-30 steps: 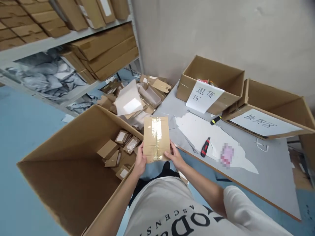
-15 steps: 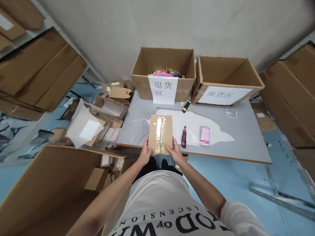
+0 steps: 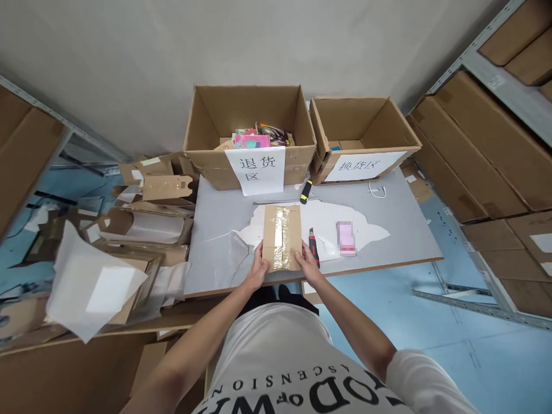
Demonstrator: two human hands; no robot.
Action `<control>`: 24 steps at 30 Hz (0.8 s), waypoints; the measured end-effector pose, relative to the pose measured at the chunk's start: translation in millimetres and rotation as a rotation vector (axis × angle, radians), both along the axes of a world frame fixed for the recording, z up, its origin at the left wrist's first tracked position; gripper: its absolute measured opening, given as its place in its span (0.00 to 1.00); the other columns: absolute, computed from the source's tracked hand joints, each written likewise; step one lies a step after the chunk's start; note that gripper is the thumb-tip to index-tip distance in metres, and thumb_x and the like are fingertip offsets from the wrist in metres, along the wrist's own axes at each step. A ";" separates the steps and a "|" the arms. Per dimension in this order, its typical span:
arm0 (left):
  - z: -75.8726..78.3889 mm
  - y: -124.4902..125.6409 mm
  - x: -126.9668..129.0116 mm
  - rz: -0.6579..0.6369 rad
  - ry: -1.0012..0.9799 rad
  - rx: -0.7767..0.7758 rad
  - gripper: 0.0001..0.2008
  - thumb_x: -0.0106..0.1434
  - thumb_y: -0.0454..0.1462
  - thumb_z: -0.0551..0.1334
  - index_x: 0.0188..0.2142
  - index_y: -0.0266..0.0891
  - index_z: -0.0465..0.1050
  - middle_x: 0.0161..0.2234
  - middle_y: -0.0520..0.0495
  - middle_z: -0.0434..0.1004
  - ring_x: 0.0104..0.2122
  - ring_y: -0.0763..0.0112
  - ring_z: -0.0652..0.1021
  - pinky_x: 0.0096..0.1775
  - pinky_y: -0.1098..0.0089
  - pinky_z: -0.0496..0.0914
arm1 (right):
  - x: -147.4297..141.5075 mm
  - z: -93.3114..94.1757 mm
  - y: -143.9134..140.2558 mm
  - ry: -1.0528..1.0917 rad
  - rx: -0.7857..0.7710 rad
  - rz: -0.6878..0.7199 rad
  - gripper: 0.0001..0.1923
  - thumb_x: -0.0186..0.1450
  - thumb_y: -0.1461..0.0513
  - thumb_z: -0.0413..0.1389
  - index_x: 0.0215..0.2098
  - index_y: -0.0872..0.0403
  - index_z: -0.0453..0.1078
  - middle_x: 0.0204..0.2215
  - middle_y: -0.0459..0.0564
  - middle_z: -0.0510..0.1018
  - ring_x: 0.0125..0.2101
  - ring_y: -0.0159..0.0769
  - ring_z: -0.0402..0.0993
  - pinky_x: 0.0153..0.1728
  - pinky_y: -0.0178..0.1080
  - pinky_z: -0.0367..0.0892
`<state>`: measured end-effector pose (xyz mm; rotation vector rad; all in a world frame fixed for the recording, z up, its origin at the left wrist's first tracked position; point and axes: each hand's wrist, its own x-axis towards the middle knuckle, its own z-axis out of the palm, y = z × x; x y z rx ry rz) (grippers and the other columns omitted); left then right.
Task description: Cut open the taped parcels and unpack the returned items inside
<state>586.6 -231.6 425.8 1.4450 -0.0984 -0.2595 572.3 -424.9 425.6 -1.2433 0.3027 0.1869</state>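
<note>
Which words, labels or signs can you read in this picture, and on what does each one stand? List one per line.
"退货区": white paper sign on the left open box.
"换货区": white paper sign on the right open box.
"OD OF W" and "ASCENSION", partly cut off: the person's white shirt.
Labels on the flat cartons left of the table: too small to read.
Taped parcel between both hands: no readable text.

I see the flat taped brown cardboard parcel (image 3: 282, 237) on the grey worktop (image 3: 405, 230), between my hands. Right of it lies the red-and-black utility knife (image 3: 313, 246); behind stand two open cardboard boxes (image 3: 207, 158).
</note>
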 end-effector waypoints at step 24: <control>-32.2 2.3 15.6 -0.086 -0.003 -0.002 0.47 0.58 0.63 0.52 0.67 0.42 0.36 0.67 0.37 0.41 0.66 0.53 0.50 0.64 0.53 0.48 | 23.7 -21.0 -10.2 0.016 -0.147 0.108 0.42 0.57 0.46 0.59 0.64 0.47 0.49 0.63 0.54 0.59 0.63 0.42 0.55 0.63 0.51 0.50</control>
